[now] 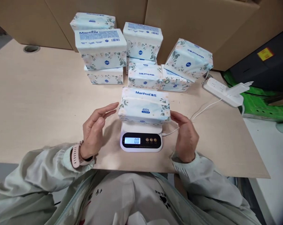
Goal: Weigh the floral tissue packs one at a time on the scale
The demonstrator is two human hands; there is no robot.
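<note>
A pack of tissues (144, 107) with a floral print is at the top of the white digital scale (141, 128), covering most of its platform. The lit display (132, 140) reads 0.0. My left hand (94, 129) is beside the pack's left end, fingers stretched out and the thumb apart, with its fingertips very near the wrapper. At the pack's right end is my right hand (185, 134), its fingers extended and reaching the lower corner; whether they touch it I cannot tell. Neither hand is wrapped round anything.
Behind the scale stand several more tissue packs (101, 50), some stacked, against large cardboard boxes (190, 22). To the right, a white power strip (222, 90) lies on the wooden table (49, 103). A white cable (205, 109) runs to the scale.
</note>
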